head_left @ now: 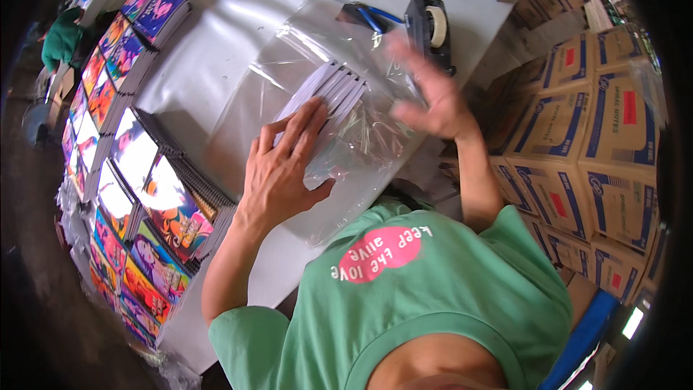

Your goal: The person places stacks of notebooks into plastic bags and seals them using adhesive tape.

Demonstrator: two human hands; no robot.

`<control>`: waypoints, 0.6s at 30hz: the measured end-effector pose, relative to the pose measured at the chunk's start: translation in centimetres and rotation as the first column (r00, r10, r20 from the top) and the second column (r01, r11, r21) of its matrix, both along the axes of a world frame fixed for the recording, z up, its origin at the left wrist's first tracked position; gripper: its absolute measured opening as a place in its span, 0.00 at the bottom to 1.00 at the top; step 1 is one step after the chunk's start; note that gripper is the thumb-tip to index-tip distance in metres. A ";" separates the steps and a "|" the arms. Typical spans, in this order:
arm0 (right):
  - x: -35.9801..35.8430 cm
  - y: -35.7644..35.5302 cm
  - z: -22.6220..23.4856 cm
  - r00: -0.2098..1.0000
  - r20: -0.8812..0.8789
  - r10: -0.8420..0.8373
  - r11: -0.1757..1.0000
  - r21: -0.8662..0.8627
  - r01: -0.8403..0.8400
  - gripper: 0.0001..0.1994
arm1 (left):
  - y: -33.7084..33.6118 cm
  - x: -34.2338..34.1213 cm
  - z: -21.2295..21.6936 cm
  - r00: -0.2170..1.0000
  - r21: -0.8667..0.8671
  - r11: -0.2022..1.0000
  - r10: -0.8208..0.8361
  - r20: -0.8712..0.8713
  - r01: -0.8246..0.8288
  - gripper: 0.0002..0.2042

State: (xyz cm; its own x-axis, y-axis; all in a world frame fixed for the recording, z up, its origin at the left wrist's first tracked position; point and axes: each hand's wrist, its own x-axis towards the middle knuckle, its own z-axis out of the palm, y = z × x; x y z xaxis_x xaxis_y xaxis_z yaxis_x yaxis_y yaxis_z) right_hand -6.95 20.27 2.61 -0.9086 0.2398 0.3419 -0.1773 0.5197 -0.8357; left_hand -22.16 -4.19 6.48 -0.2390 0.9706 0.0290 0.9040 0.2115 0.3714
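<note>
Two bare hands work over a pale table (198, 54). Left hand (285, 166): open, fingertips laid on a white paper stack (338, 90), which lies amid clear plastic (350, 148); whether inside it cannot be told. Right hand (433, 105): motion-blurred, fingers apart, nothing visibly gripped, near a black tape dispenser (426, 29). Colourful notebooks (177, 209) line the table's left side.

The left hand (283, 162) is laid palm down, fingers (308, 119) stretched forward, thumb (320, 191) spread sideways. The right hand (442, 107) is held apart, blurred, its thumb and fingers parted. Both forearms (478, 177) are bared.
</note>
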 end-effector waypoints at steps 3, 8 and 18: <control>4.1 7.7 -6.2 0.580 0.234 -0.780 0.533 -0.236 0.813 0.25 | 0.5 0.4 0.0 0.999 0.008 1.000 0.001 -0.032 0.000 0.46; 4.1 10.0 -8.4 0.565 0.652 -0.507 0.523 -0.289 0.802 0.27 | 0.5 0.1 -0.6 0.998 0.072 0.997 -0.017 -0.058 0.021 0.46; 8.7 8.1 -13.4 0.493 0.385 -0.780 0.505 -0.079 0.860 0.13 | 0.2 0.1 -0.4 0.999 0.106 0.994 -0.027 -0.041 0.031 0.43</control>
